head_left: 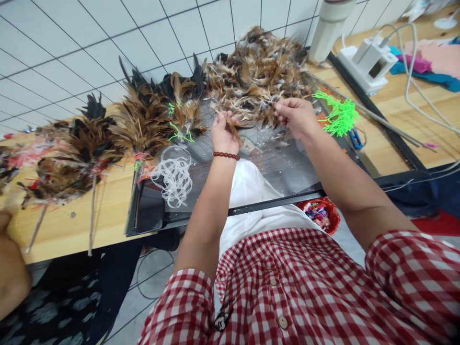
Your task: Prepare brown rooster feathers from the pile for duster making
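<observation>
Brown feathers [233, 128] are gripped in my left hand [223, 134], its fingers curled round them above the dark glossy board [266, 158]. My right hand [295, 115] pinches at the front edge of a big heap of loose brown feathers [257, 72]; its thumb and forefinger are pressed together on what looks like a feather. Left of my left hand lie tied feather bunches [185, 115] with green ties. A tangle of clear plastic ribbon [174, 177] rests on the board's left side. Bright green strings [338, 115] lie right of my right hand.
Feather dusters on sticks [94, 143] lie along the table at left, near another person's arm [12, 268]. A white pipe [328, 33], a power strip with chargers [370, 62], cables and a blue cutter [355, 139] are at right. An orange basket [332, 218] stands below.
</observation>
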`<move>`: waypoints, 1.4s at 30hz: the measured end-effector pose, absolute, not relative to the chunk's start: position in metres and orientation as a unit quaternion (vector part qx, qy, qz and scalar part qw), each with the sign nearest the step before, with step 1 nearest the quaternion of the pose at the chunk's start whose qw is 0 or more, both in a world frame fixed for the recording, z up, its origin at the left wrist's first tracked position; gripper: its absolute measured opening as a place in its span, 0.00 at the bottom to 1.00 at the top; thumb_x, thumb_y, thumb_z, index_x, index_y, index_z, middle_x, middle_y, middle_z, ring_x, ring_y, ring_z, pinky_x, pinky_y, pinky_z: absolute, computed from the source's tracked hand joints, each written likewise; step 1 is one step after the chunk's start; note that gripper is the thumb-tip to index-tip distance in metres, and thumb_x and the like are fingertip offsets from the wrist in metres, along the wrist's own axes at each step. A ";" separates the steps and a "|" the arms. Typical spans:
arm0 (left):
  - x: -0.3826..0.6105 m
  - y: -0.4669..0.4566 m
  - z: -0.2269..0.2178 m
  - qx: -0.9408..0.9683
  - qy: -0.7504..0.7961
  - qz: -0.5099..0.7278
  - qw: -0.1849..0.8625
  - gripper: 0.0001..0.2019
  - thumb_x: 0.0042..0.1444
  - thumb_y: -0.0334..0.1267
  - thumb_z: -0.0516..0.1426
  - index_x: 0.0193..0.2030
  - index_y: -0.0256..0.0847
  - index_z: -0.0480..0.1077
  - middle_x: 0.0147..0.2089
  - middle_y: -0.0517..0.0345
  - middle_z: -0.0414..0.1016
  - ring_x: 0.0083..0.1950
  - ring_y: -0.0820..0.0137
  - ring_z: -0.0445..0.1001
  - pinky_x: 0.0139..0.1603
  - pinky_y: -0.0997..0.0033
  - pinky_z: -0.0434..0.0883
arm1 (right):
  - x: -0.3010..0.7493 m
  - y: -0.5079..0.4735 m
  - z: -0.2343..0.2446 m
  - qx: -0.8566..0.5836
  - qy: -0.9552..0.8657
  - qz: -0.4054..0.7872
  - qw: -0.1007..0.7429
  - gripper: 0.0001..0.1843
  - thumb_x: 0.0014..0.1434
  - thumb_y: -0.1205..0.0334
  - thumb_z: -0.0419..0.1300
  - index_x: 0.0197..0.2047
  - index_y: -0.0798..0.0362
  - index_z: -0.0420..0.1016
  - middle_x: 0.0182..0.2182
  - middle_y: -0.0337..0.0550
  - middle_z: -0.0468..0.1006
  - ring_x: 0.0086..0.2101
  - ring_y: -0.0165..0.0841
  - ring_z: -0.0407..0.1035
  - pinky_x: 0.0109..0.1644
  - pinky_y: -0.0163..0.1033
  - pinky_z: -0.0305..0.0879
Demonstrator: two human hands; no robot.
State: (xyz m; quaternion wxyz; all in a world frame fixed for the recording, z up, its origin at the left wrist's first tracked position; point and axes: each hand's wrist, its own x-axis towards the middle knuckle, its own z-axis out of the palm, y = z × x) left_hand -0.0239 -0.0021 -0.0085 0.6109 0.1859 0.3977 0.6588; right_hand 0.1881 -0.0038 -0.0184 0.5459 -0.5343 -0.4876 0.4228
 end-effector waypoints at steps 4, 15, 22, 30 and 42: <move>-0.020 -0.005 -0.007 0.162 0.416 0.648 0.617 0.13 0.71 0.50 0.57 0.52 0.46 0.75 0.38 0.59 0.81 0.31 0.78 0.76 0.30 0.81 0.70 | 0.204 -0.015 -0.002 -0.533 -0.667 0.380 0.355 0.14 0.47 0.55 0.79 0.31 0.52 0.83 0.27 0.39 0.79 0.28 0.29 0.68 0.34 0.38 0.64; -0.003 -0.022 -0.004 0.206 0.444 0.552 0.675 0.13 0.65 0.51 0.64 0.44 0.43 0.75 0.31 0.62 0.77 0.27 0.78 0.74 0.27 0.80 0.68 | 0.205 -0.030 0.011 -0.532 -0.778 0.225 0.248 0.12 0.60 0.52 0.67 0.33 0.52 0.82 0.28 0.42 0.81 0.31 0.35 0.73 0.38 0.42 0.68; 0.013 -0.031 -0.013 0.274 0.431 0.451 0.732 0.09 0.64 0.42 0.65 0.39 0.39 0.75 0.31 0.56 0.80 0.36 0.69 0.82 0.37 0.73 0.77 | 0.178 -0.039 0.003 -0.474 -0.758 0.126 0.430 0.10 0.64 0.49 0.64 0.38 0.44 0.80 0.45 0.47 0.85 0.52 0.45 0.77 0.60 0.52 0.71; 0.013 -0.026 -0.019 0.245 0.406 0.477 0.740 0.11 0.65 0.44 0.64 0.47 0.39 0.78 0.40 0.54 0.83 0.49 0.65 0.85 0.50 0.66 0.79 | 0.172 -0.037 0.004 -0.408 -0.783 0.206 0.422 0.08 0.59 0.52 0.72 0.31 0.42 0.81 0.42 0.39 0.86 0.55 0.45 0.76 0.69 0.60 0.63; 0.019 -0.038 -0.011 0.306 0.405 0.539 0.672 0.09 0.65 0.41 0.65 0.35 0.41 0.74 0.27 0.65 0.74 0.33 0.76 0.78 0.40 0.77 0.73 | 0.150 -0.050 0.008 -0.454 -0.623 0.354 0.529 0.16 0.57 0.41 0.71 0.34 0.43 0.78 0.32 0.43 0.80 0.43 0.43 0.78 0.50 0.51 0.76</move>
